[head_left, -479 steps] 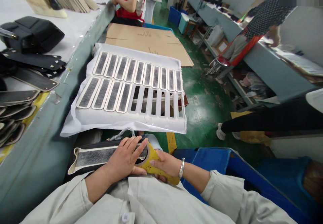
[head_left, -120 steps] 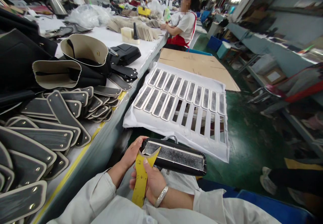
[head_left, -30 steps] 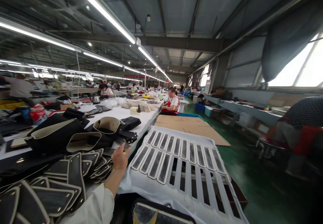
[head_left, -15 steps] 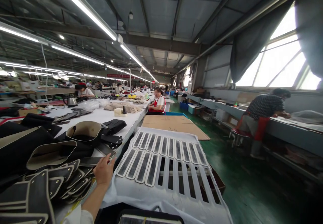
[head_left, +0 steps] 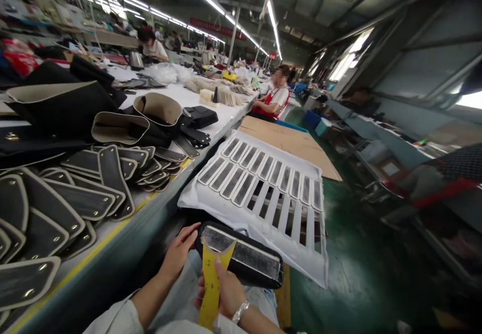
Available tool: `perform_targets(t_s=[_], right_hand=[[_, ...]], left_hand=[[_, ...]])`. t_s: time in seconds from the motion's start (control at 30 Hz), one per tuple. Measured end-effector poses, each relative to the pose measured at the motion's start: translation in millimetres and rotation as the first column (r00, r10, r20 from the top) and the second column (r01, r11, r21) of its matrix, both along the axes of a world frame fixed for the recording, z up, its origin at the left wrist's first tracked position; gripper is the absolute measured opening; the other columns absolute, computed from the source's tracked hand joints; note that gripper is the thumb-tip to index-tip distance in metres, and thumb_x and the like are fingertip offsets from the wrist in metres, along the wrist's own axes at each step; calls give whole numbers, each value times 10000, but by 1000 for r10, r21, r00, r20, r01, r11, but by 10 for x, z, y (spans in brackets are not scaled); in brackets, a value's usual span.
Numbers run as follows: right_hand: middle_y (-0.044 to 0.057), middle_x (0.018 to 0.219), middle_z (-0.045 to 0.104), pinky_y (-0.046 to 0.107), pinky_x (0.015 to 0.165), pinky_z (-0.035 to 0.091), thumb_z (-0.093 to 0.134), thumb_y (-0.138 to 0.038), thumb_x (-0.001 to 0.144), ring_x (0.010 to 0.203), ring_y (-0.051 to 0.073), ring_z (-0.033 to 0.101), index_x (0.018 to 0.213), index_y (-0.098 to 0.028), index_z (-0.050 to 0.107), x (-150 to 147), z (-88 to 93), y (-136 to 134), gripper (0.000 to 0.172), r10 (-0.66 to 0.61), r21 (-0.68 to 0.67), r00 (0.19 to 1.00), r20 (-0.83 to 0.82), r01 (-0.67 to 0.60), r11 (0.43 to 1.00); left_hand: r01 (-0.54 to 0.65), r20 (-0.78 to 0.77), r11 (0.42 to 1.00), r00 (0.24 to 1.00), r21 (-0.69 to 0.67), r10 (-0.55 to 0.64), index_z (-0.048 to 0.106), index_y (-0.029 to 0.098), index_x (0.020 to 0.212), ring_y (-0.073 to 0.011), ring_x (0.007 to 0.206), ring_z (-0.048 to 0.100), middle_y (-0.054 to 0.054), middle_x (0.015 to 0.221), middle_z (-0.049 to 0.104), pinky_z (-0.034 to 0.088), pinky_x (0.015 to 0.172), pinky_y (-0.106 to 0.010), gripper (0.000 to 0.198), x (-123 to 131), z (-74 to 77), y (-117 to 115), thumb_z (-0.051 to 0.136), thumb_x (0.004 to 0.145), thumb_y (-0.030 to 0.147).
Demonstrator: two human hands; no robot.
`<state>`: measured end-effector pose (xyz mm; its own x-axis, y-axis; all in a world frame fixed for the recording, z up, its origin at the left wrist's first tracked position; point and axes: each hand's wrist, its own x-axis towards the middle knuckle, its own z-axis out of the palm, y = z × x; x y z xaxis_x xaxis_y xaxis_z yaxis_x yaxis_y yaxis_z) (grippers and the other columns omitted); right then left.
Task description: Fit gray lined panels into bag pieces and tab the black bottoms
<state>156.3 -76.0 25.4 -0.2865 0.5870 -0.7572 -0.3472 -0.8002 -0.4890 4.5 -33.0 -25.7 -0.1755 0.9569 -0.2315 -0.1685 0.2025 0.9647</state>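
Observation:
A long black padded piece with a grey, light-edged strip set into its top lies across my lap. At its left end is my left hand, fingers stretched out, the fingertips at the black edge; I cannot tell how firmly they touch. My right hand is closed round a flat yellow tool with a curved notch at its wide end. That notched end lies over the left part of the grey strip. A bracelet is on my right wrist.
Ahead, a white slotted rack carries rows of grey panels. On the left table lie several dark trimmed straps and black tubular pieces. Behind the rack is a cardboard sheet, with a seated person beyond.
My left hand has moved from beside the straps on the table to the black piece's left end. The view has tilted down, bringing my right hand with the yellow tool into sight.

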Motion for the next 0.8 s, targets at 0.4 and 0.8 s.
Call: perform_targets(t_s=[0.4,0.8], right_hand=[[-48,593,480,229,561,412,743,-408,675,523,81,428,772,-168,574,-62,288,267,308,-240,456,968,-69,245,856],[-81,536,321,201,459,332,508,-483,865,436,62,295,827,-194,527,-474,330,779,292,-151,722,987,-58,146,676]], left_hand=[[190,43,981,981,39,-192,584,222,1183,-143,785,508,-55,1153,520,447,711,-267,494,-199,-90,-37,661,714,357],[246,303,968,920,45,-248,375,124,1354,-127,616,498,21,624,543,408,642,-266,718,-108,-153,-55,640,729,357]])
